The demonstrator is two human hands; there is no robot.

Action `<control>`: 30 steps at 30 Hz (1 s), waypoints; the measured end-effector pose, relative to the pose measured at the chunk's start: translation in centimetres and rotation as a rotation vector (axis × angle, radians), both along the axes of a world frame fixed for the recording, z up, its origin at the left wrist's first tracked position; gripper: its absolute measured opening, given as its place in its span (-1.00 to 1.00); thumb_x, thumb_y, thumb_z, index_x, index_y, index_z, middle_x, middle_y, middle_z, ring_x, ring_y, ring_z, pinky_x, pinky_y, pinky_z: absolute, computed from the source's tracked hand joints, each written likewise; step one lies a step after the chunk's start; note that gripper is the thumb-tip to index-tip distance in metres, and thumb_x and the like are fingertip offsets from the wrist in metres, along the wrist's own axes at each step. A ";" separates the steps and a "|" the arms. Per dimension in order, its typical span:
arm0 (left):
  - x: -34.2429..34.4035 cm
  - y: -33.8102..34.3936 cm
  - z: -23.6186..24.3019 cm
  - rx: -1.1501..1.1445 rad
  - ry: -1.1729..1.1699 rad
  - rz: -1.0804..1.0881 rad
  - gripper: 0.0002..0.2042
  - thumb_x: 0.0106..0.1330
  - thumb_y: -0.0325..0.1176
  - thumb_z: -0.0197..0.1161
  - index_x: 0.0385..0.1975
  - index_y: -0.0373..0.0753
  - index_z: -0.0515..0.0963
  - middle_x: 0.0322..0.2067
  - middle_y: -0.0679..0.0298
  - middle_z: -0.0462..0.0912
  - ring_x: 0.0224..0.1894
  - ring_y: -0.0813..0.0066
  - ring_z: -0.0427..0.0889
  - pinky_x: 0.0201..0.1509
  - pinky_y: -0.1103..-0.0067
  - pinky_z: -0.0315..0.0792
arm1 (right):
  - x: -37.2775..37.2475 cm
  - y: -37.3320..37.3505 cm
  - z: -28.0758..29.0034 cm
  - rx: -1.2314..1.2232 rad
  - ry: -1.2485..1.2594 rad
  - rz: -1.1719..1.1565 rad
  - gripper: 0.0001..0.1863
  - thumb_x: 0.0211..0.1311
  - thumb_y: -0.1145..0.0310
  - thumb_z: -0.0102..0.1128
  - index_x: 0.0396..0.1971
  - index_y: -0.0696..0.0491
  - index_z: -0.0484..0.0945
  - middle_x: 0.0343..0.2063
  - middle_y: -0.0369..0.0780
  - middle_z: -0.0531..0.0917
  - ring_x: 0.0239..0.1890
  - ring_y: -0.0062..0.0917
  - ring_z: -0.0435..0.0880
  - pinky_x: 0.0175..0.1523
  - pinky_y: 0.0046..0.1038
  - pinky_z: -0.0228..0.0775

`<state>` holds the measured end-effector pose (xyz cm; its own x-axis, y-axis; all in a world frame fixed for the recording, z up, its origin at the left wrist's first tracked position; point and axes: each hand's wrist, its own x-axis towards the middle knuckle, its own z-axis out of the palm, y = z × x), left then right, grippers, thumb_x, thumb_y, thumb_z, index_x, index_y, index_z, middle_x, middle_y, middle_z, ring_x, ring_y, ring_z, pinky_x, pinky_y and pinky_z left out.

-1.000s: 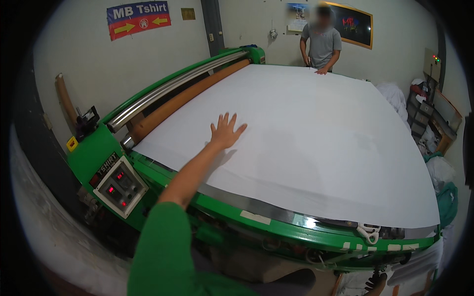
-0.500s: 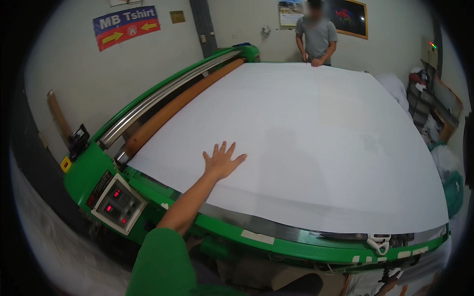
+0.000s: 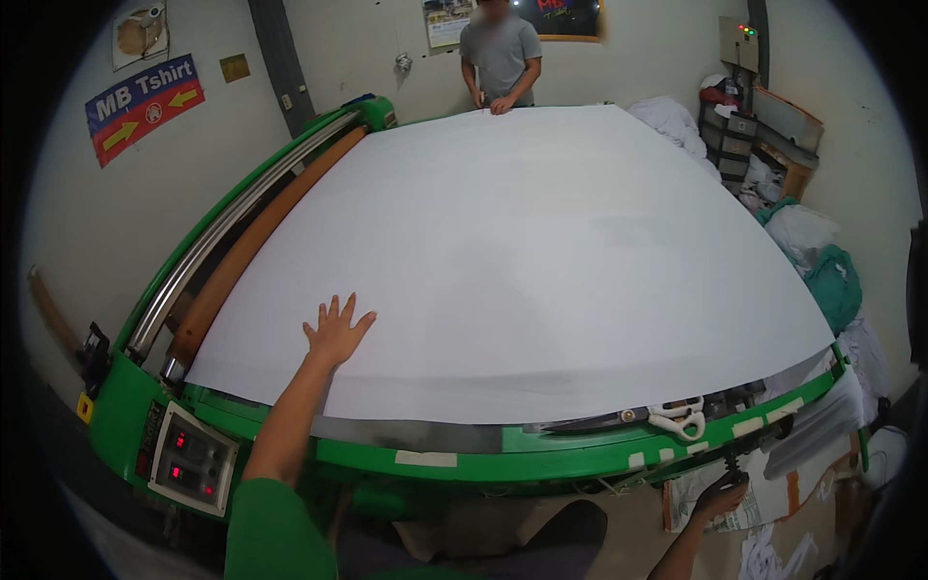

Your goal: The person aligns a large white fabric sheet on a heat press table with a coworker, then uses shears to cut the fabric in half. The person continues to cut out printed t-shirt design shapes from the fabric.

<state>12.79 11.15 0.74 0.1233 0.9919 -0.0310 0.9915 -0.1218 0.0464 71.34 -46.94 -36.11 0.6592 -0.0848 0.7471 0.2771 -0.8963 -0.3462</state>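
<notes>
A wide white sheet [image 3: 541, 251], fabric or paper, covers the table of a green machine [image 3: 541, 469]. My left hand [image 3: 334, 336] rests palm down on its near left part, fingers spread. Low at the right, below the table's front edge, my right hand [image 3: 720, 496] is closed round a dark handle-like part [image 3: 736, 466]; its exact kind is unclear. White-handled scissors [image 3: 680, 419] lie on the front edge, blades pointing left. Along the left side runs a brown roller [image 3: 253, 237], at the sheet's left edge.
Across the table a person in a grey shirt [image 3: 501, 58] has both hands at the sheet's far edge. A control panel [image 3: 193, 457] with red lights sits front left. White bundles [image 3: 669, 124], drawers [image 3: 727, 145] and a green bag [image 3: 833, 287] stand along the right.
My view has swung right, so the machine and the co-worker appear farther left. The left hand stays flat on the sheet. My right hand has come further into view, at the dark handle-like part.
</notes>
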 end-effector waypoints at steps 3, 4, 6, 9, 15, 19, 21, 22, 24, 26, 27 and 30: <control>1.9 -0.4 0.5 -0.019 -0.027 -0.037 -0.12 0.47 0.53 -0.25 0.69 0.17 -0.01 0.69 0.07 -0.13 0.71 -0.13 -0.21 0.57 -0.39 -0.34 | 10.4 -5.4 2.7 0.666 0.800 0.241 -0.57 0.67 0.16 -0.09 0.15 0.24 0.50 0.22 0.08 0.61 0.16 -0.09 0.66 0.04 0.10 0.55; 2.1 -0.9 -0.1 -0.022 -0.017 -0.048 -0.13 0.48 0.52 -0.25 0.69 0.19 -0.01 0.69 0.09 -0.14 0.71 -0.13 -0.22 0.56 -0.40 -0.35 | 11.1 -6.0 2.3 0.765 0.983 0.306 -0.57 0.67 0.15 -0.11 0.15 0.23 0.50 0.23 0.07 0.60 0.17 -0.10 0.66 0.06 0.10 0.54; 2.4 -2.2 -0.9 -0.033 -0.009 -0.077 -0.16 0.50 0.50 -0.26 0.69 0.21 -0.01 0.70 0.11 -0.15 0.71 -0.13 -0.23 0.55 -0.42 -0.35 | 11.1 -6.5 0.9 0.755 1.109 0.338 -0.55 0.67 0.13 -0.13 0.16 0.21 0.50 0.25 0.05 0.59 0.19 -0.12 0.65 0.12 0.10 0.51; 4.1 -4.5 -0.7 -0.034 -0.042 -0.159 -0.19 0.53 0.46 -0.28 0.68 0.21 0.01 0.70 0.11 -0.14 0.71 -0.13 -0.21 0.54 -0.43 -0.35 | 10.5 -6.6 -1.3 0.491 0.871 0.281 -0.52 0.67 0.08 -0.15 0.21 0.17 0.49 0.28 0.01 0.58 0.21 -0.10 0.65 0.24 0.10 0.45; 0.4 -6.3 0.0 0.003 0.007 -0.123 -0.19 0.53 0.47 -0.28 0.68 0.20 0.03 0.69 0.11 -0.10 0.70 -0.13 -0.17 0.54 -0.43 -0.32 | -3.8 -1.2 -2.2 -0.252 0.182 -0.017 -0.41 0.61 0.08 0.05 0.44 0.13 0.39 0.33 0.04 0.55 0.36 -0.06 0.52 0.44 -0.09 0.29; 3.0 -4.9 0.3 0.035 0.025 -0.137 -0.22 0.55 0.42 -0.21 0.67 0.20 0.05 0.69 0.14 -0.07 0.70 -0.10 -0.16 0.54 -0.44 -0.29 | 6.5 -6.2 -0.5 0.411 0.667 0.181 -0.21 0.64 -0.26 -0.25 0.46 0.11 0.39 0.24 0.08 0.59 0.09 0.09 0.68 0.10 0.12 0.51; 6.2 -3.1 -2.0 0.015 -0.044 -0.206 -0.25 0.57 0.37 -0.15 0.66 0.20 0.07 0.69 0.16 -0.06 0.70 -0.09 -0.15 0.53 -0.45 -0.26 | 12.1 -11.8 1.5 0.900 1.239 0.296 -0.27 0.63 -0.26 -0.30 0.35 0.02 0.51 -0.11 -0.01 0.73 -0.28 -0.13 0.75 -0.30 0.22 0.50; 5.8 -3.4 -2.0 0.003 -0.018 -0.195 -0.27 0.57 0.34 -0.13 0.66 0.21 0.08 0.69 0.16 -0.06 0.70 -0.08 -0.15 0.52 -0.46 -0.24 | 10.5 -10.1 0.6 0.916 1.097 0.354 -0.36 0.61 -0.15 -0.20 0.21 0.07 0.60 -0.18 -0.07 0.76 -0.33 -0.20 0.71 -0.24 0.05 0.53; 4.0 0.6 -5.7 0.048 -0.037 -0.267 -0.31 0.60 0.30 -0.13 0.66 0.25 0.06 0.70 0.19 -0.09 0.71 -0.05 -0.19 0.49 -0.48 -0.24 | 10.8 -11.6 1.4 0.406 0.579 0.283 -0.65 0.45 0.26 0.08 -0.05 0.19 0.70 -0.26 -0.12 0.76 -0.18 -0.33 0.72 0.01 -0.27 0.54; -1.9 -3.2 -1.8 0.028 0.048 -0.054 -0.31 0.62 0.30 -0.19 0.68 0.27 0.01 0.70 0.20 -0.13 0.71 -0.06 -0.21 0.49 -0.48 -0.28 | 5.2 -4.1 4.2 1.154 0.646 0.628 -0.60 0.41 0.16 0.25 -0.13 0.25 0.71 -0.27 -0.13 0.77 -0.15 -0.32 0.72 0.08 -0.31 0.51; -0.6 -3.7 -1.3 0.018 0.051 -0.044 -0.30 0.62 0.31 -0.22 0.68 0.27 -0.02 0.70 0.18 -0.15 0.71 -0.08 -0.22 0.49 -0.48 -0.31 | 5.0 -4.8 5.6 1.074 0.663 0.528 -0.57 0.42 0.12 0.24 -0.10 0.26 0.72 -0.24 -0.12 0.78 -0.12 -0.32 0.73 0.11 -0.33 0.50; 1.3 -2.6 -1.8 0.006 0.027 -0.140 -0.31 0.62 0.32 -0.24 0.69 0.29 -0.03 0.71 0.16 -0.17 0.71 -0.10 -0.25 0.49 -0.47 -0.33 | 5.0 -5.9 7.1 0.767 0.745 -0.013 -0.55 0.45 0.11 0.24 -0.06 0.25 0.73 -0.16 -0.10 0.80 -0.06 -0.35 0.75 0.14 -0.38 0.50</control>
<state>14.13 8.55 -1.05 0.2601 0.9651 -0.0303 0.9655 -0.2596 0.0191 76.37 -52.87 -29.04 0.9232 -0.3712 -0.0997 -0.2449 -0.3682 -0.8969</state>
